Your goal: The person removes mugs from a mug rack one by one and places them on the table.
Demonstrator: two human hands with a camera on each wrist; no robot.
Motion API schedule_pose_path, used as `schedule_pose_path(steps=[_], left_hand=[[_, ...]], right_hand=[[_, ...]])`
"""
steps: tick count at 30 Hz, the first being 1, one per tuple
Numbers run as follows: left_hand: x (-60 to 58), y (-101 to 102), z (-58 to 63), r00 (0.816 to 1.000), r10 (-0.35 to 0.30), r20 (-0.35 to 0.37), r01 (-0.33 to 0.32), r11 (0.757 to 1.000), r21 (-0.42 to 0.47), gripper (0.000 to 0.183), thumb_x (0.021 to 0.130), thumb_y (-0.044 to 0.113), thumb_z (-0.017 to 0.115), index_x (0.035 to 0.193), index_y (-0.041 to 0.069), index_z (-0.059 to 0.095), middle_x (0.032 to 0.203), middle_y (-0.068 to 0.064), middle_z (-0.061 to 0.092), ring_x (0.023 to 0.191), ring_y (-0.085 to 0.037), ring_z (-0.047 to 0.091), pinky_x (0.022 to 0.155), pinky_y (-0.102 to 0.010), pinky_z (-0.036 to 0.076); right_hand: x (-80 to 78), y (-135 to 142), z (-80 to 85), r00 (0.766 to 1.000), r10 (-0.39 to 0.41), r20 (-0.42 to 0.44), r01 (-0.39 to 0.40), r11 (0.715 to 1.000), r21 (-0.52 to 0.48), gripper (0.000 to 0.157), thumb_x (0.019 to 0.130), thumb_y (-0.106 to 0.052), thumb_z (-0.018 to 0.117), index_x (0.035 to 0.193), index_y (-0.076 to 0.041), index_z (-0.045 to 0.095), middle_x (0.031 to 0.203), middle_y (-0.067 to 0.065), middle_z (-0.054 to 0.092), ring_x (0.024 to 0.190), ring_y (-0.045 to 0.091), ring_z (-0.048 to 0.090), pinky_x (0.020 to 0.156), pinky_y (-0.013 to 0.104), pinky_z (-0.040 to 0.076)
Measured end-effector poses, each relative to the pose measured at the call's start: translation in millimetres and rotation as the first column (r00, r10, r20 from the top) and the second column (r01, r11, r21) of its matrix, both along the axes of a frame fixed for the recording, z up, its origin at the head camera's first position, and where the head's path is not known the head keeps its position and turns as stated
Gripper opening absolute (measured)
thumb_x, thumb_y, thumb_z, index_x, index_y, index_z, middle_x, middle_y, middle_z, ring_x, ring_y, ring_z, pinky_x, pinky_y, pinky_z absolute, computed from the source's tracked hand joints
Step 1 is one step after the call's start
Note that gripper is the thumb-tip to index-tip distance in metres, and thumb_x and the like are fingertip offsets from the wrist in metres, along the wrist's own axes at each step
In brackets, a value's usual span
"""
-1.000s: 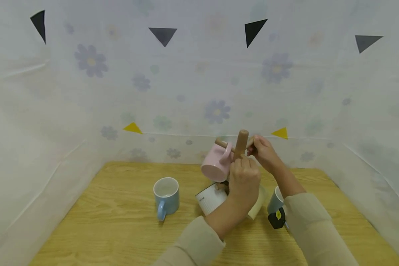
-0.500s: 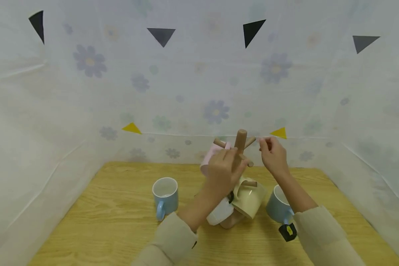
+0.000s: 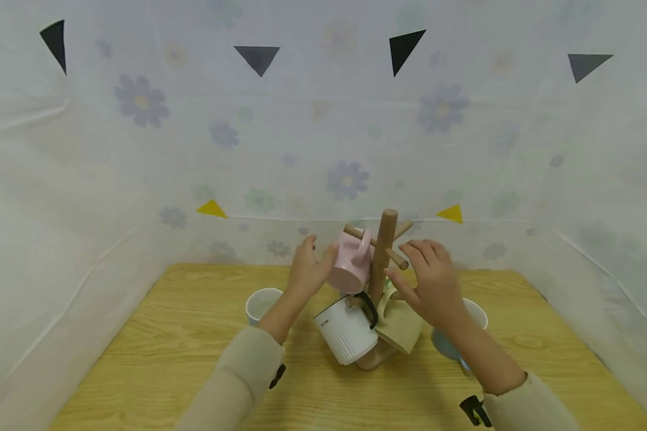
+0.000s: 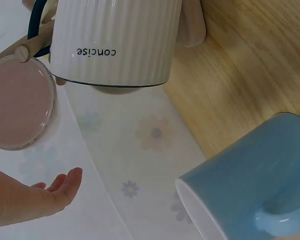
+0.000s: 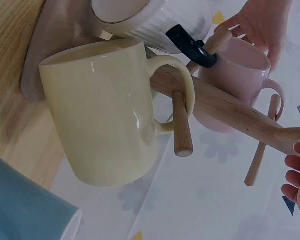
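Left of the wooden rack stands one smooth blue mug. The left hand, fingers relaxed, has shifted leftward, beside the glossy pink mug. That, a ribbed white mug and a cream mug hang, three on the rack's round pegs. Rightward, the right hand, fingers loosely bent, has dropped lower, near a second blue mug.

Left grip shifted beside pink mug (earlier overlapping it), right grip lowered
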State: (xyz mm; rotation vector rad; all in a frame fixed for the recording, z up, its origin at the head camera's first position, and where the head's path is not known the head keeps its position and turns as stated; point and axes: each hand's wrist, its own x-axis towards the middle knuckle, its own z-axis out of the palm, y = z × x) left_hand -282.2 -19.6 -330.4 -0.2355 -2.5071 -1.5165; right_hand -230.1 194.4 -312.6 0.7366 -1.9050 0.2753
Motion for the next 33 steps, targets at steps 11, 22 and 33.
schedule_pose_path(steps=[11,22,33], left_hand=[[-4.2,5.8,-5.4,0.946,-0.103,0.307,0.061,0.988,0.144,0.074,0.090,0.053,0.048,0.137,-0.002,0.037,0.135,-0.023,0.047,0.117,-0.036,0.052,0.089,-0.048,0.048],[-7.1,8.0,-5.6,0.863,-0.331,0.381,0.214,0.924,0.318,0.066,0.088,0.052,0.051,0.131,0.001,0.044,0.119,-0.018,0.058,0.102,-0.026,0.061,0.083,-0.038,0.053],[-9.1,9.6,-7.9,0.863,-0.334,0.380,0.180,0.904,0.387,0.064,0.086,0.047,0.058,0.130,0.001,0.047,0.120,-0.020,0.058,0.101,-0.027,0.061,0.083,-0.039,0.053]], right_hand=[[1.7,-6.6,-7.7,0.987,-0.066,-0.149,0.067,0.998,-0.002,0.038,0.098,-0.029,0.045,0.087,0.005,0.059,0.082,0.020,0.058,0.078,0.037,0.054,0.072,0.048,0.046],[4.0,-8.1,-9.0,0.983,-0.108,-0.147,0.105,0.994,-0.028,0.042,0.098,-0.034,0.044,0.087,0.003,0.061,0.081,0.020,0.059,0.075,0.037,0.054,0.067,0.048,0.047],[5.3,-8.0,-11.5,0.993,-0.091,-0.074,0.086,0.993,-0.075,0.044,0.098,-0.036,0.043,0.089,0.002,0.062,0.082,0.021,0.059,0.074,0.037,0.054,0.066,0.048,0.047]])
